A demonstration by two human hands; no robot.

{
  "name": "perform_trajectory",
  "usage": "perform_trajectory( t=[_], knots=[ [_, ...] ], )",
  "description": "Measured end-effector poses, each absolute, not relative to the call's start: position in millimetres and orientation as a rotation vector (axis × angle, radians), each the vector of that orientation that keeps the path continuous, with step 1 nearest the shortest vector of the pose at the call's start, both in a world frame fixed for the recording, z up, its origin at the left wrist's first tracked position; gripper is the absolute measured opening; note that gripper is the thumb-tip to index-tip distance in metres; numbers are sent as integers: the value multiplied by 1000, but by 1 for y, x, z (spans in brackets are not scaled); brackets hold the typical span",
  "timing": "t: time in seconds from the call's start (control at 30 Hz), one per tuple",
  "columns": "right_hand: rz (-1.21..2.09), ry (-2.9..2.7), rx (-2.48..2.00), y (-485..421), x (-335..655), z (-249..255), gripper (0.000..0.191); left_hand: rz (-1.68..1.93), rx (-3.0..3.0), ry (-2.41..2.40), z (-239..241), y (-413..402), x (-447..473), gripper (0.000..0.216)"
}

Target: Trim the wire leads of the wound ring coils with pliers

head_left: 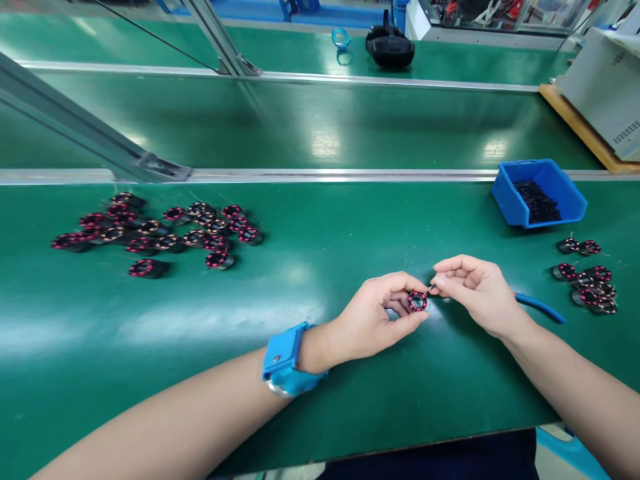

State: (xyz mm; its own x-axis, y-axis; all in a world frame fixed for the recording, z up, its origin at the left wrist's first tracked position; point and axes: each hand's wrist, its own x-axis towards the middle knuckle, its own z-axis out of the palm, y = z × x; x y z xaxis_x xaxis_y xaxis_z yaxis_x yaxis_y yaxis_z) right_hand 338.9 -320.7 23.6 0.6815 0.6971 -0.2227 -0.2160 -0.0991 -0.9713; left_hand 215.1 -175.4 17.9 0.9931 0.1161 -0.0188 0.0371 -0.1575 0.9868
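Observation:
A small ring-shaped motor stator with pink-red and black windings is held between the thumb and fingers of my left hand. My right hand is pinched on a small dark piece at the upper right edge of the stator. The piece looks like a short black tube, too small to tell for sure; whether it sits around a wire I cannot tell. Beside my right wrist lies a tool with a blue handle, partly hidden by the hand. A blue wristband is on my left wrist.
Many similar stators lie grouped at the left; a smaller group lies at the right. A blue bin holds small black pieces. Metal frame bars cross the green table. A black headset sits at the back.

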Motion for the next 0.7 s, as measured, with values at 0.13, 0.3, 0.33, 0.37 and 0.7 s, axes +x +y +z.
perform_trajectory(
  t=[0.13,0.3,0.33,0.37,0.7],
  knots=[
    [793,-401,-1472,-322,340,25,32,60,1732,111,18,-175,215,24],
    [804,-415,-1478,-322,338,25,33,70,1745,100,18,-175,215,26],
    [806,-425,-1481,-322,337,24,33,73,1748,97,18,-175,215,26],
    [807,-436,-1483,-322,337,24,33,78,1752,95,18,-175,214,26],
    [787,-403,-1481,-322,338,25,34,76,1768,92,17,-174,214,25]
  ],
)
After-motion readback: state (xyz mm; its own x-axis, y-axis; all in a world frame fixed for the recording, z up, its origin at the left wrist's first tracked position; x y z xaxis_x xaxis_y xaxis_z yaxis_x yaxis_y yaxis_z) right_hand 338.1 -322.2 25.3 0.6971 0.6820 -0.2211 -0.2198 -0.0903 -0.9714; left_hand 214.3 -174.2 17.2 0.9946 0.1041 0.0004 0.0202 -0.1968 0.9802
